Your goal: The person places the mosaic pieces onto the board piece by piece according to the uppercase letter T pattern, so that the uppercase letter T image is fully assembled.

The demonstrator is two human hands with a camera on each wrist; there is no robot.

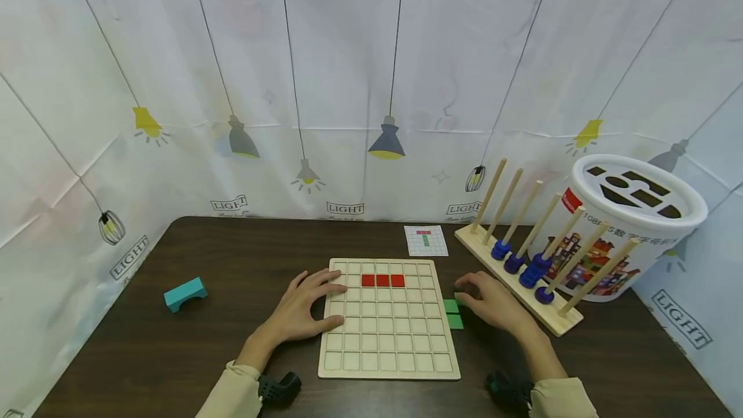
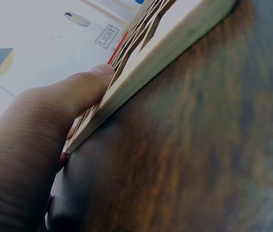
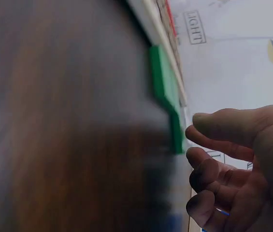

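A pale wooden grid board [image 1: 390,344] lies on the table, with three red square tiles [image 1: 382,280] in a row in its upper part. My left hand [image 1: 298,309] rests on the board's left edge, fingers extended across the frame; in the left wrist view the thumb [image 2: 80,92] lies along its top face. Against the board's right edge lie green tiles [image 1: 455,322], seen edge-on as green pieces [image 3: 163,79] in the right wrist view. My right hand [image 1: 493,302] is beside them with loosely bent fingers, thumb tip close to the upper tile, nothing in its grasp.
Behind the board lies a small pattern card [image 1: 436,247] with a red and green design. At right stand a wooden peg rack [image 1: 557,322] with blue rings and a white lidded bucket [image 1: 638,211]. A turquoise arch block [image 1: 184,293] lies at left.
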